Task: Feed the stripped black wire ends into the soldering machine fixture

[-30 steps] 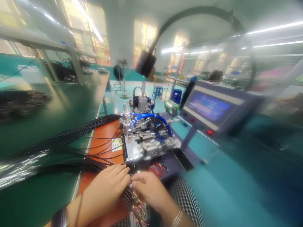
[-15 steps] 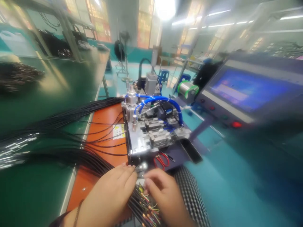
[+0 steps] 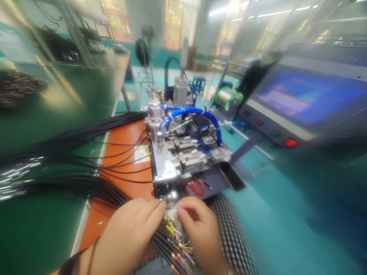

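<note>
Left hand and right hand, both partly curled and close together, with the left fingertips at a small metal clamp on the front edge of the machine and the right fingertips just beside it. The fingers cover the contact points, so it cannot be told whether either hand is gripping a wire. Directly beneath and ahead of the hands lies a bundle of black wires, its stripped ends showing red, yellow and green near the lower edge of the view. Just ahead of the hands stands a wire-processing machine, with a metal base plate, pneumatic cylinders and looped blue air tubing. Red-handled scissors lie on a dark tray just ahead of the right hand. Left of the hands, more black cables fan across an orange mat, which bears a yellow warning label, and a green workbench. A heap of dark wire lies farther left on that bench. Right of the hands is checked cloth. Ahead and to the right stand a spool of solder wire and a control panel with a blue screen and a red button.
</note>
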A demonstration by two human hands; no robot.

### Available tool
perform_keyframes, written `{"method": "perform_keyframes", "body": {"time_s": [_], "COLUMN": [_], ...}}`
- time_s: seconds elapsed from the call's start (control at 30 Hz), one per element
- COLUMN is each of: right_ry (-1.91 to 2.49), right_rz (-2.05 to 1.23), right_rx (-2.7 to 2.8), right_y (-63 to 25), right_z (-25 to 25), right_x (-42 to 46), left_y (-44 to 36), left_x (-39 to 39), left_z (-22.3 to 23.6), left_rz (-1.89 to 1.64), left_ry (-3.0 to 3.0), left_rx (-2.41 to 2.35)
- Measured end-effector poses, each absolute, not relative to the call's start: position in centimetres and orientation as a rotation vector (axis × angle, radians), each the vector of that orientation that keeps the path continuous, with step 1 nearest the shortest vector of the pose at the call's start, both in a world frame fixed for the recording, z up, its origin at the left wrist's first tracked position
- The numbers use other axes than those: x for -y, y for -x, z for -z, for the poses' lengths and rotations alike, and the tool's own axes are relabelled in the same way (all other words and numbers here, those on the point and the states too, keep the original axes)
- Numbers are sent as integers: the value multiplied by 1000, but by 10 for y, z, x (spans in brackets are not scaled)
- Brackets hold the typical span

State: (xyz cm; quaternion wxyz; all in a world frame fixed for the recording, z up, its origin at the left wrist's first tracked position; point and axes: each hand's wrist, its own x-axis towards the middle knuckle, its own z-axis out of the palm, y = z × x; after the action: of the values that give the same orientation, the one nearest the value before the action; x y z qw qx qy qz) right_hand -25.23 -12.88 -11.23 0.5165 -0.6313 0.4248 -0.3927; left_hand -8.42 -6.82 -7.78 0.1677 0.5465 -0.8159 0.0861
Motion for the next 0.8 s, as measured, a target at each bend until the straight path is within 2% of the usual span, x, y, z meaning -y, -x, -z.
{"method": "perform_keyframes", "body": {"time_s": [0.33, 0.6, 0.73, 0.8], "right_ry": [1402, 1683, 1991, 1977], "right_rz": [955, 976, 728, 650], "right_rx": [-1048, -991, -825, -882], "right_y": [250, 255, 258, 257], "right_z": [110, 111, 104, 102], "right_x": [127, 124, 126, 128], "left_y": [85, 86, 87, 86], "left_x": [67, 68, 68, 68], "left_z": [79, 79, 80, 81], "left_rz": [-165, -94, -87, -99], "left_ry": [-1532, -1546, -1565, -1576], "left_rx": [2225, 2180, 2149, 2134]}}
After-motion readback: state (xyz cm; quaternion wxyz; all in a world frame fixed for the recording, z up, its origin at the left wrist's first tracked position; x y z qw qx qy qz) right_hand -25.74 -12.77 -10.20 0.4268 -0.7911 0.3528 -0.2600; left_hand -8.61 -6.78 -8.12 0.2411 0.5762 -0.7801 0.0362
